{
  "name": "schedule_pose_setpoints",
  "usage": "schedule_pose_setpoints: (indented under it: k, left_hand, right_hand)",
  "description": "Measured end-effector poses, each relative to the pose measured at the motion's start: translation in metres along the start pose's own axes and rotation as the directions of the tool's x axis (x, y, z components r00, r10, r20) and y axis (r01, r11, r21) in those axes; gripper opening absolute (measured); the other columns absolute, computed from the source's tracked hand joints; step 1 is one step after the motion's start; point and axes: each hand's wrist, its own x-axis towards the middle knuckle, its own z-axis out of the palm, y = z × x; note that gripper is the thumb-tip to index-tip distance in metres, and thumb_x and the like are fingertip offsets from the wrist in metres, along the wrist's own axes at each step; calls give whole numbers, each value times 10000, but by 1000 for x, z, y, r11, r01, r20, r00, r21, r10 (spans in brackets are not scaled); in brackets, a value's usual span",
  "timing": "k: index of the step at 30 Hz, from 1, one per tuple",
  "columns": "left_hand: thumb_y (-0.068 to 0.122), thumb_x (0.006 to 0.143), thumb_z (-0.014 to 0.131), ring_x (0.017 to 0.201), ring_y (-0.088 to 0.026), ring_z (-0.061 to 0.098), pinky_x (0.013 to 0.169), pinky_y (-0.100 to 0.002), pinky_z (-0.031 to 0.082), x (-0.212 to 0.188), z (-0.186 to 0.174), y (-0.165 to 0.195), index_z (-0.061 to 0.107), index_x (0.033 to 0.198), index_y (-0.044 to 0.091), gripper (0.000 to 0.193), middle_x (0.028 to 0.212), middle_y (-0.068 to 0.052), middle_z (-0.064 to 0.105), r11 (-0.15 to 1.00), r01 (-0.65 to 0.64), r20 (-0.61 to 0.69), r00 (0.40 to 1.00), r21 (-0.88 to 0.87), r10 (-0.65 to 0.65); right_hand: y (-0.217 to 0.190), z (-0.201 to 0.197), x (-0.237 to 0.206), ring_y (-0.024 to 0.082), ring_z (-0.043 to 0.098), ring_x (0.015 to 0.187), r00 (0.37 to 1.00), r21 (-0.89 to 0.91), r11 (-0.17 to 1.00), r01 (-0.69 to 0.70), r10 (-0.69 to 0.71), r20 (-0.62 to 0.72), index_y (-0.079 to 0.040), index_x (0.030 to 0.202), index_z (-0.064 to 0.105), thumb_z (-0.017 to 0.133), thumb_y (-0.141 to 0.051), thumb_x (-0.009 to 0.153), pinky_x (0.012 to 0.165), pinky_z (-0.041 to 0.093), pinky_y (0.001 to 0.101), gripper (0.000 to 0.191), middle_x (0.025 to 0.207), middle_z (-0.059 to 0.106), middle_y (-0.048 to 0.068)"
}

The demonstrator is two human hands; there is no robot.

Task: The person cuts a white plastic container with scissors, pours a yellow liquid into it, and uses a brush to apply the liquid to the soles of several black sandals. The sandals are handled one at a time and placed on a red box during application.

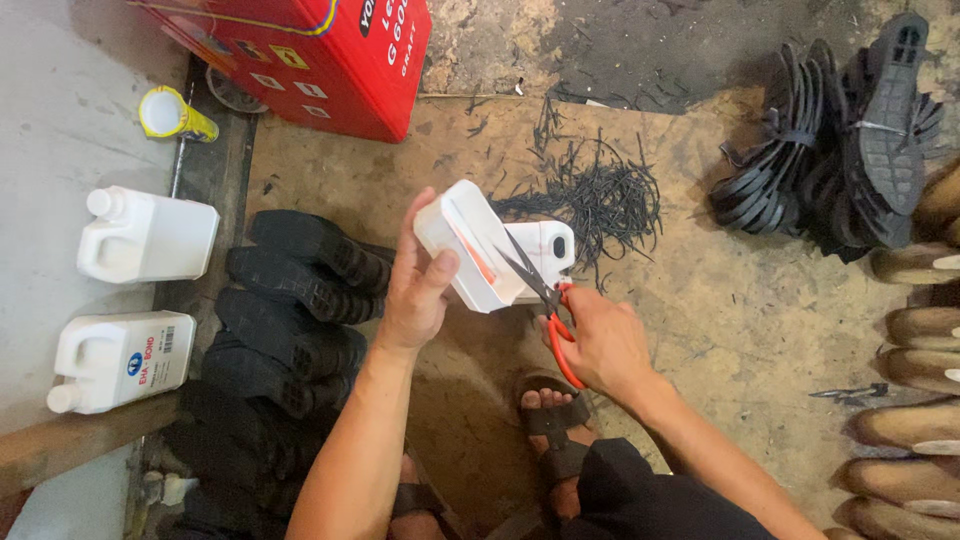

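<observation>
My left hand (415,285) grips a white plastic jug (478,245) with its side cut open, tilted above the floor. My right hand (600,340) holds orange-handled scissors (545,300), whose dark blades reach into the jug's cut edge. The jug's handle end (548,250) shows behind the blades. My sandalled foot (552,410) rests on the floor below the hands.
Black shoe soles (290,300) lie stacked at the left. Two white jugs (140,235) sit on a ledge beside a yellow cup (170,112). A red box (320,55) stands at the back. Black trimmings (600,190), more soles (840,140) and tan shoe lasts (915,330) lie right.
</observation>
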Motion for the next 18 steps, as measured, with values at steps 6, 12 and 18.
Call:
schedule_pose_setpoints:
  k: [6,12,18]
  left_hand:
    - [287,1016,694,1450,-238,447,1242,-396,330,-3,5,2,244,1642,67,802,1562,-125,463,995,-8,39,999,104,4]
    - [301,980,731,1416,-244,452,1192,-430,361,-4,9,6,232,1629,87,847,1533,-117,454,998,48,27,999,-36,-47]
    - [316,1010,740,1496,-239,421,1288,-417,301,-3,7,10,268,1630,80,814,1601,-116,443,995,-64,74,996,79,58]
  right_hand:
    - [-1,-6,3,386,647,757,994,-85,990,108,-109,-5,-25,1022,629,696,-368,837,674,451,506,396,836,694,152]
    - [1,-3,-1,346,661,725,981,-73,991,-109,119,154,-91,952,648,686,-423,895,795,476,432,339,790,709,117]
    - [-1,-12,0,350,652,825,995,-75,992,101,-102,-8,-64,1076,639,726,-353,825,730,443,453,393,887,695,121]
